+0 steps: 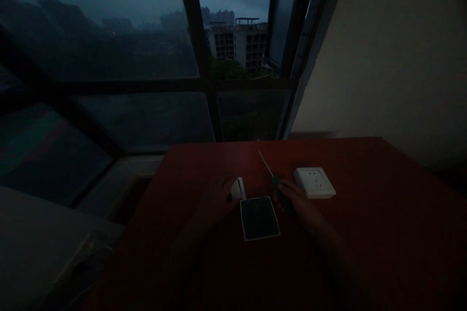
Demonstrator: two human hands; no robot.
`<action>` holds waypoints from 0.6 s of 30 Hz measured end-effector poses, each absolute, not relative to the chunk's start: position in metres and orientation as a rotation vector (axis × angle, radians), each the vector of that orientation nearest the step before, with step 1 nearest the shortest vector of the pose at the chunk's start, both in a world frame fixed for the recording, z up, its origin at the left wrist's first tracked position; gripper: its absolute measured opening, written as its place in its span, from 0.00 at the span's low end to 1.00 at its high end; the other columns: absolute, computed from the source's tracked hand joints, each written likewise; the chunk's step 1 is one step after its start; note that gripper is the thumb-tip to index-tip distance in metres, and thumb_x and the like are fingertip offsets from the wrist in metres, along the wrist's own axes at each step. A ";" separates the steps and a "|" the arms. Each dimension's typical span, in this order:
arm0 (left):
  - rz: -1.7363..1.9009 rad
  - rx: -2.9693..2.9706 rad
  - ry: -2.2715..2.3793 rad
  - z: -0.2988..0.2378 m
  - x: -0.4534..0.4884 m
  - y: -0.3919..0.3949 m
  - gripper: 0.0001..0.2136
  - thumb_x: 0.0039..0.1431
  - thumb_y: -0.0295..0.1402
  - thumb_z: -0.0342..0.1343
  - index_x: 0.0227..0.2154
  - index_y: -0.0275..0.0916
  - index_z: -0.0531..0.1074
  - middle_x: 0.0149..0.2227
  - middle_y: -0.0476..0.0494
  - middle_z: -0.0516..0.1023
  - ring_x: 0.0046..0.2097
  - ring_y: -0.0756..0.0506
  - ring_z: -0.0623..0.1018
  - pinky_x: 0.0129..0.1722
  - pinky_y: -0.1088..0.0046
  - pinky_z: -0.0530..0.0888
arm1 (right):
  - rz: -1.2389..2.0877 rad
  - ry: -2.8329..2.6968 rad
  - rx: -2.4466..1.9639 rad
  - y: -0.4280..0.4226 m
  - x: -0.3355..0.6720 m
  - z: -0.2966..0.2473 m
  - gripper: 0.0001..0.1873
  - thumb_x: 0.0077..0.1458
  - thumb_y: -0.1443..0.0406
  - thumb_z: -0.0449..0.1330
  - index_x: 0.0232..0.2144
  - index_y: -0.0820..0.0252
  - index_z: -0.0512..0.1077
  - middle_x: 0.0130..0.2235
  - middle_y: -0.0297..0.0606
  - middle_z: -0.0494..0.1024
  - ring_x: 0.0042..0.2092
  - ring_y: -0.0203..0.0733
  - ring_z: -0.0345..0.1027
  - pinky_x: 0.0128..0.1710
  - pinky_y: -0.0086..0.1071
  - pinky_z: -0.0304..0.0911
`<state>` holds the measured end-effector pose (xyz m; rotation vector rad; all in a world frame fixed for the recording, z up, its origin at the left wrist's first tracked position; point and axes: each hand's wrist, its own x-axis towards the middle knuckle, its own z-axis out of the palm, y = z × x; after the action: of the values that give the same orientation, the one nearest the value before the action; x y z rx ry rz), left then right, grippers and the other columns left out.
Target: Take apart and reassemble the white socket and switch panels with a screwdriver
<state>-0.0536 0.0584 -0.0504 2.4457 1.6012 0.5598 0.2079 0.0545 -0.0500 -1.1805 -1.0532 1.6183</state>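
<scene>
On the red table (365, 233) my left hand (219, 197) is closed on a small white part (238, 188). My right hand (294, 199) grips the green handle of a screwdriver (269, 171), whose thin shaft points away toward the window. Between the hands lies a dark square plate (259, 218) with a pale rim, flat on the table. A white wall socket (314, 182) sits just right of my right hand, face up.
The room is very dim. A large window (146, 58) with dark frames stands beyond the table's far edge. A pale wall (394, 58) rises at the right. A grey surface (44, 248) lies at the lower left.
</scene>
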 end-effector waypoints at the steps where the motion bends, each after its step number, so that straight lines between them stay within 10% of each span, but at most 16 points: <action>1: 0.554 2.441 1.597 -0.050 -0.054 0.059 0.27 0.54 0.35 0.60 0.57 0.41 0.63 0.57 0.39 0.68 0.57 0.37 0.68 0.57 0.56 0.63 | 1.618 -1.054 -1.183 0.055 0.208 -0.051 0.17 0.51 0.50 0.60 0.34 0.57 0.68 0.28 0.32 0.75 0.25 0.35 0.65 0.23 0.28 0.58; 18: 0.869 2.259 1.633 -0.055 -0.050 0.064 0.16 0.57 0.29 0.54 0.49 0.42 0.70 0.50 0.42 0.71 0.51 0.41 0.72 0.53 0.59 0.70 | 1.610 -1.056 -1.188 0.054 0.208 -0.053 0.18 0.50 0.50 0.61 0.36 0.56 0.69 0.28 0.32 0.75 0.26 0.35 0.66 0.24 0.29 0.59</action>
<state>-0.0497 0.0635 -0.0548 2.2592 1.6335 0.8688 0.2077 0.0540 -0.0530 -1.1882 -1.0563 1.6097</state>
